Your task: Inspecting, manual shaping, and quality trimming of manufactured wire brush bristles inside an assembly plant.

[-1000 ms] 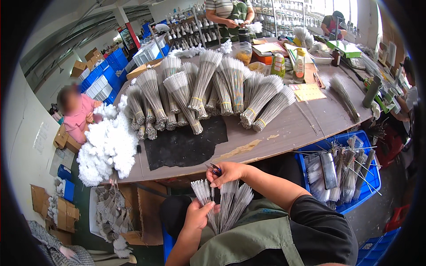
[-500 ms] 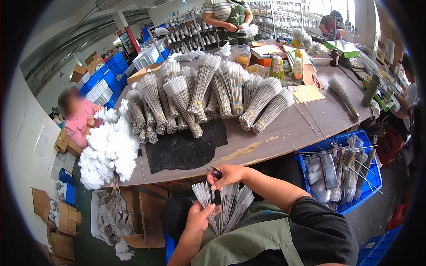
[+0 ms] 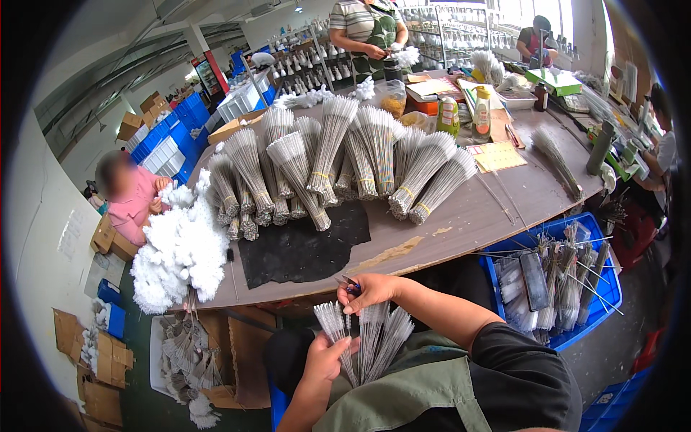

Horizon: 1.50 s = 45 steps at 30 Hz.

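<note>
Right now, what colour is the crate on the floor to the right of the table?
Blue: the crate, seen in the head view, holds bundled wire brushes.

Thin, shiny metal wire is seen in the bundled brushes (image 3: 363, 338). The worn wooden table (image 3: 461, 216) is overlaid by a matt black mat (image 3: 302, 248). Fluffy white fibre (image 3: 180, 252) is piled beside it.

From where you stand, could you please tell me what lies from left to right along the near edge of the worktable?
White fluffy pile → black mat → right hand → blue crate.
</note>
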Each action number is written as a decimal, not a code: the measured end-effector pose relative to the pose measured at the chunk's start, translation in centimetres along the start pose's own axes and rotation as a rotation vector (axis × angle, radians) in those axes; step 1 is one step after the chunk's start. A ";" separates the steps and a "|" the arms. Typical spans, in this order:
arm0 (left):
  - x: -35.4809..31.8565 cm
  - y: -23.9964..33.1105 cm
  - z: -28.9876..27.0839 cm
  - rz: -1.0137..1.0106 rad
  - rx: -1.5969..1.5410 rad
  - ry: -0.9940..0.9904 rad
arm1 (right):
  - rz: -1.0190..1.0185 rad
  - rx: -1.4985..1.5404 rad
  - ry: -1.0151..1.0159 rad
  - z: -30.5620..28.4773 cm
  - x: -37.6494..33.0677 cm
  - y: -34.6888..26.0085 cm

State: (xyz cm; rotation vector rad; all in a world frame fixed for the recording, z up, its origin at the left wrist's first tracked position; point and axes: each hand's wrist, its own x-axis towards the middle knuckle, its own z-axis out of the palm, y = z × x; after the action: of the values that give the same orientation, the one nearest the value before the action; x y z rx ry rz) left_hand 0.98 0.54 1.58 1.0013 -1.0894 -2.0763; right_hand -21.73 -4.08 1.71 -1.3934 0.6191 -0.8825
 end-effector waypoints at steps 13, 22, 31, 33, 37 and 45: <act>0.0 0.0 0.0 0.016 0.007 -0.024 | -0.004 -0.003 0.010 0.0 0.1 0.0; -0.1 0.3 0.3 -0.014 -0.026 -0.031 | 0.011 -0.008 0.007 -0.1 -0.1 0.0; -0.4 0.9 0.6 -0.028 -0.025 -0.048 | 0.001 -0.008 0.021 -0.1 0.1 0.4; -0.3 0.7 0.4 -0.025 -0.025 -0.047 | 0.000 -0.011 0.027 0.0 0.1 0.4; -0.3 0.4 0.0 -0.018 -0.030 -0.033 | 0.012 0.008 0.023 0.0 0.1 0.2; -0.1 0.1 -0.3 -0.030 -0.030 -0.030 | 0.021 -0.005 0.027 0.1 0.0 -0.2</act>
State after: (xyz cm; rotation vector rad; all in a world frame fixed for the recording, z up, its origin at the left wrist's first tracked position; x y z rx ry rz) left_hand 1.28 0.42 1.63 0.9804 -1.0610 -2.1313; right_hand -21.69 -3.98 1.92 -1.3794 0.6558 -0.8852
